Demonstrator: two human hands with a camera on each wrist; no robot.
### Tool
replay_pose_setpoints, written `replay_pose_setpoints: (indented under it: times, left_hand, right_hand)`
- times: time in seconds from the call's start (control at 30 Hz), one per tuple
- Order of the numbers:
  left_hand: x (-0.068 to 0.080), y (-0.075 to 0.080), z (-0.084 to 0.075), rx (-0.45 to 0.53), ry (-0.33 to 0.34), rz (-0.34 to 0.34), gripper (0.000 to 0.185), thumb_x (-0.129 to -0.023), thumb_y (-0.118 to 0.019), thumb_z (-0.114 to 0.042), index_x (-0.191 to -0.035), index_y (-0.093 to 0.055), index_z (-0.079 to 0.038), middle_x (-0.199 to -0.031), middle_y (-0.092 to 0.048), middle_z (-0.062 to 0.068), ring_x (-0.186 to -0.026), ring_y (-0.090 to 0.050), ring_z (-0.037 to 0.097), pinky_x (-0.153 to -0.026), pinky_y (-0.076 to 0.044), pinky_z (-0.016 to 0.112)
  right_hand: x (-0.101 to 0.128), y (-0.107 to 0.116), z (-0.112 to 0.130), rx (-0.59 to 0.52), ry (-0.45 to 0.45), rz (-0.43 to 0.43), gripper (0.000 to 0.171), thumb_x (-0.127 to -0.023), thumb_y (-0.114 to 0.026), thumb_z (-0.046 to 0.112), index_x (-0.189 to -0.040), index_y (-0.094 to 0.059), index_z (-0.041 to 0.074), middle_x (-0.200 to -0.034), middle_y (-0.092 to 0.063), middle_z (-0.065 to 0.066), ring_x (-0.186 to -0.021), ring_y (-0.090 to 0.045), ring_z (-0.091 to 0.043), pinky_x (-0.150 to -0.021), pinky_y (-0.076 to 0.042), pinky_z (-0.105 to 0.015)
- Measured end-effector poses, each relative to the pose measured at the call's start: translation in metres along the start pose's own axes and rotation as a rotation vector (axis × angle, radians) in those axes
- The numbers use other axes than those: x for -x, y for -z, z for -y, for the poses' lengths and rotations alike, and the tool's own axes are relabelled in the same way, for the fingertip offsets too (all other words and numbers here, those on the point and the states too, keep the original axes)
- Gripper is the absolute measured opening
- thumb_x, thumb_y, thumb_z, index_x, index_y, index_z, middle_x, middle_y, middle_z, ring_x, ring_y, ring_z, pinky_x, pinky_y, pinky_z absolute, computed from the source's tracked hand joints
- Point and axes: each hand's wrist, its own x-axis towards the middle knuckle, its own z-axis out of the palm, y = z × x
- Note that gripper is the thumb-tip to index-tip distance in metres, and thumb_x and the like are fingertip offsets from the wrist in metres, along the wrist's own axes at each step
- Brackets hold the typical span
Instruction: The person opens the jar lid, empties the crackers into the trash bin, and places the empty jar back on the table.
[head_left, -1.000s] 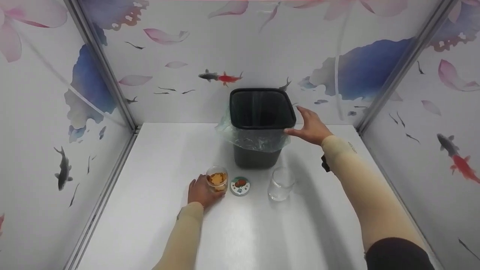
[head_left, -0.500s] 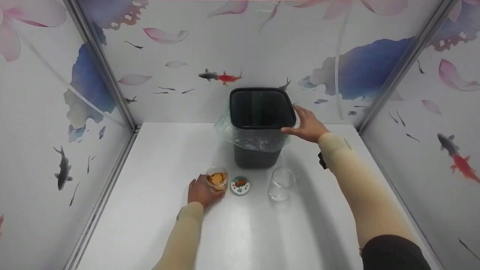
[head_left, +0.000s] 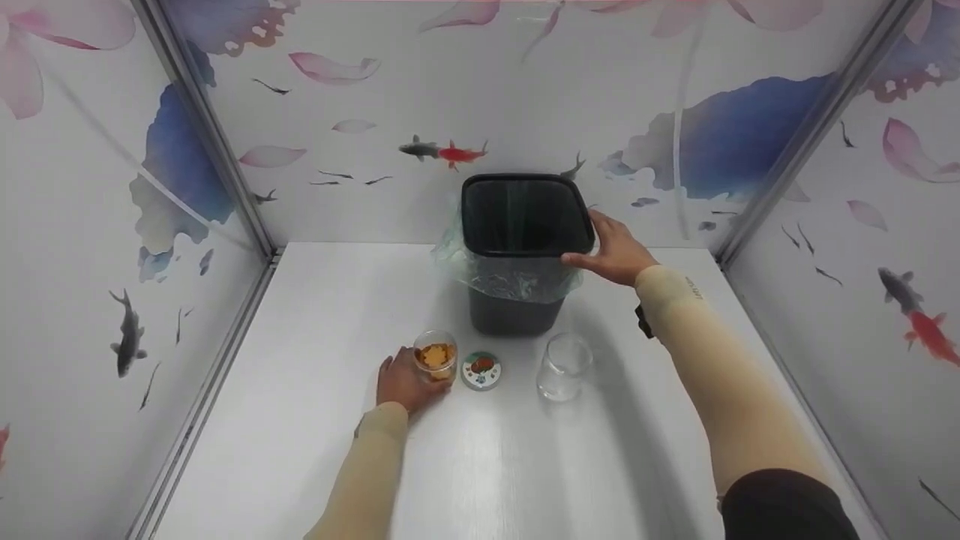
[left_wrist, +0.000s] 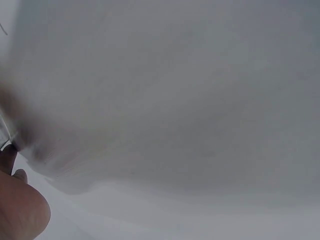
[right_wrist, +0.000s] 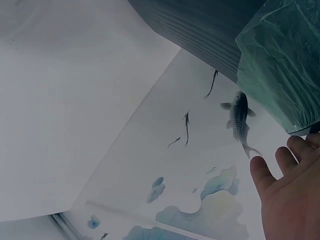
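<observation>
A black waste bin (head_left: 517,247) with a clear liner bag (head_left: 517,281) folded over its rim stands at the back of the white table (head_left: 300,450). My right hand (head_left: 611,251) grips the bin's right rim, thumb at the front corner. In the right wrist view the fingers (right_wrist: 285,170) reach up beside the liner bag (right_wrist: 280,60). My left hand (head_left: 401,381) holds a small clear jar (head_left: 435,358) with orange contents. A round patterned lid (head_left: 481,370) lies just right of the jar. An empty clear glass (head_left: 563,366) stands further right.
Printed panels with fish and petals wall in the table on the left, back and right. Metal corner posts (head_left: 225,172) stand at the back corners. The left wrist view shows only the blurred white table (left_wrist: 175,100) and part of my left hand (left_wrist: 20,210).
My right hand moved left from beside the bin and took hold of its right rim. My left hand stayed on the jar.
</observation>
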Motion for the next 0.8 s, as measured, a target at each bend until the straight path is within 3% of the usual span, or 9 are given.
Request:
replay_pose_setpoints:
  times: [0.4, 0.57, 0.8]
  left_hand:
    - [0.0, 0.002, -0.002, 0.033, 0.029, 0.016, 0.093, -0.066, -0.088, -0.054, -0.133, -0.053, 0.001, -0.125, -0.062, 0.014, -0.122, -0.055, 0.031, -0.117, -0.021, 0.046]
    - [0.004, 0.012, -0.007, 0.099, 0.069, 0.018, 0.091, -0.067, -0.089, -0.049, -0.136, -0.052, -0.001, -0.128, -0.062, 0.013, -0.125, -0.053, 0.03, -0.117, -0.021, 0.044]
    - [0.006, 0.036, -0.009, 0.23, 0.181, -0.021, 0.098, -0.067, -0.088, -0.05, -0.142, -0.046, -0.003, -0.131, -0.059, 0.014, -0.123, -0.051, 0.033, -0.107, -0.039, 0.048]
  right_hand:
    - [0.002, -0.004, -0.001, -0.003, -0.011, -0.013, 0.116, -0.079, -0.055, 0.081, -0.161, -0.006, 0.015, -0.164, -0.012, -0.016, -0.149, -0.014, -0.036, -0.116, -0.018, -0.059]
    - [0.001, -0.009, -0.003, -0.096, 0.005, -0.039, 0.114, -0.081, -0.06, 0.076, -0.161, -0.007, 0.015, -0.165, -0.012, -0.014, -0.149, -0.014, -0.035, -0.117, -0.016, -0.057]
    - [0.001, -0.017, -0.004, -0.262, -0.001, -0.054, 0.115, -0.082, -0.065, 0.07, -0.161, -0.002, 0.017, -0.166, -0.005, -0.009, -0.151, -0.01, -0.031, -0.118, -0.013, -0.055]
